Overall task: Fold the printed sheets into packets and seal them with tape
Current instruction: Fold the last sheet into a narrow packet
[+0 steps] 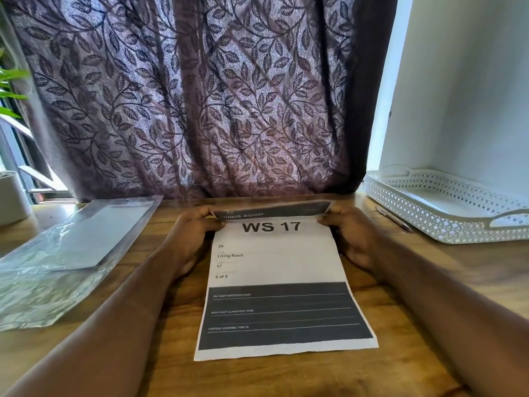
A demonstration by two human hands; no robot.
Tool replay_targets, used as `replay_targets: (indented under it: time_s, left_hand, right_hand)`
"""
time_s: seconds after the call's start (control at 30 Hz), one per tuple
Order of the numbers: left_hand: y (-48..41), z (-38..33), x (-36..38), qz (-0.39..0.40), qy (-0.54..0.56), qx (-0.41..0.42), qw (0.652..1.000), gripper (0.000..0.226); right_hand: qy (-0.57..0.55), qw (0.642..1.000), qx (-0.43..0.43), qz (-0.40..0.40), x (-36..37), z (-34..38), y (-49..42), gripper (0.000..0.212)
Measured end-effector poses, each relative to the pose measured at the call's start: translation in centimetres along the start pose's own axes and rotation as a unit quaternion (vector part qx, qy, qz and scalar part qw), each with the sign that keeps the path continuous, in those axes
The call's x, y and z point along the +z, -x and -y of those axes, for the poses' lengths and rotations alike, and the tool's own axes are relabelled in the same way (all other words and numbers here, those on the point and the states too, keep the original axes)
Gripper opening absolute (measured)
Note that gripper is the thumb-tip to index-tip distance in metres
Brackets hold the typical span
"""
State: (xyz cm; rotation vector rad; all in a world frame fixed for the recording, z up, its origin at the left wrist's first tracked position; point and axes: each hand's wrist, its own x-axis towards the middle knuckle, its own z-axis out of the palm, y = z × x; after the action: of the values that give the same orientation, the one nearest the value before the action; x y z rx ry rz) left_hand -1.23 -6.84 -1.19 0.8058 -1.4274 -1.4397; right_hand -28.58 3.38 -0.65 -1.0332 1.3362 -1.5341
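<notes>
Both sets of fingertips are pinched on the far corners of the printed sheet (pixel 279 270), thumb against fingers on each side, and that top edge is lifted clear of the wood and tipped toward the camera, so its dark header band with "LIVING ROOM" shows at an angle. The left hand (pixel 190 233) grips the left corner, the right hand (pixel 353 236) the right one, palms turned inward and resting low beside the paper's long edges. Below the raised strip the sheet lies flat on the wooden table (pixel 400 316), face up: big "WS 17", then "2A", "Living Room", "17", "2 of 3", then a dark block with white ruled lines near the closest edge. Both bare forearms run in from the lower corners of the view, one on each side of the page. Out to the left, well apart from the sheet, lies a clear plastic sleeve (pixel 71 253) with pale paper inside it, crinkled at its near end. To the right there is a pen (pixel 393 219) lying on the wood just in front of a white perforated tray (pixel 446 207) with cut-out handles. A white pot (pixel 13 196) stands at the far left edge, and a purple leaf-patterned curtain (pixel 200 96) hangs right behind the table.
</notes>
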Motion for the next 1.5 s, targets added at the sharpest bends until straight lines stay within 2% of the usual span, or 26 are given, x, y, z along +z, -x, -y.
replay_targets:
  time_s: [0.17,0.3,0.43,0.53,0.57,0.63,0.67,0.7,0.9,0.97,1.07,1.13,1.33,1.5]
  left_hand:
    - [-0.1,0.0,-0.3,-0.032,-0.019,-0.022,0.999,0.028]
    - [-0.2,-0.1,-0.5,-0.030,-0.104,0.022,0.994,0.007]
    - [-0.6,0.0,-0.7,-0.009,-0.294,0.078,0.953,0.009]
    - [-0.8,-0.4,-0.7,0.015,-0.381,0.115,0.917,0.004]
    - [-0.8,-0.4,-0.6,0.021,-0.399,0.126,0.908,0.006]
    - [-0.9,-0.6,-0.5,0.027,-0.416,0.151,0.896,0.010]
    - [-0.9,-0.6,-0.3,0.024,-0.416,0.163,0.894,0.012]
    - [-0.8,-0.6,-0.1,0.018,-0.413,0.175,0.894,0.011]
    - [-0.1,-1.7,1.6,0.016,-0.430,0.250,0.867,0.012]
    - [0.2,-1.9,2.0,0.027,-0.430,0.260,0.864,0.007]
    - [0.4,-1.9,1.9,0.040,-0.429,0.258,0.865,0.004]
    - [0.2,-1.9,1.3,0.029,-0.423,0.256,0.869,0.005]
    - [-0.5,-1.4,-0.2,0.003,-0.417,0.221,0.881,0.009]
    - [-0.9,-1.2,-0.7,-0.008,-0.400,0.213,0.892,0.011]
  right_hand:
    - [0.011,1.000,0.022,0.009,-0.2,0.2,0.1,0.037]
    - [0.056,0.998,-0.005,-0.004,0.4,0.1,0.1,0.015]
    - [0.111,0.993,-0.023,-0.022,0.5,-0.6,-0.3,0.015]
    - [0.178,0.982,-0.049,-0.041,0.4,-0.7,-0.2,0.010]
    - [0.238,0.967,-0.081,-0.050,0.4,-0.6,-0.1,0.009]
    - [0.402,0.893,-0.186,-0.072,0.8,-0.4,-0.1,0.010]
    - [0.455,0.856,-0.234,-0.075,1.2,-0.3,-0.1,0.013]
    - [0.479,0.834,-0.265,-0.070,1.8,0.0,0.0,0.017]
    - [0.542,0.766,-0.343,0.021,6.1,0.9,0.6,0.032]
    - [0.538,0.769,-0.343,0.036,6.3,0.8,0.6,0.026]
    - [0.518,0.795,-0.312,0.048,5.4,1.0,0.2,0.024]
    - [0.515,0.805,-0.290,0.046,4.5,1.3,0.0,0.027]
    - [0.512,0.822,-0.247,0.035,2.3,1.9,0.0,0.018]
    - [0.460,0.864,-0.200,0.030,1.2,1.8,-0.1,0.023]
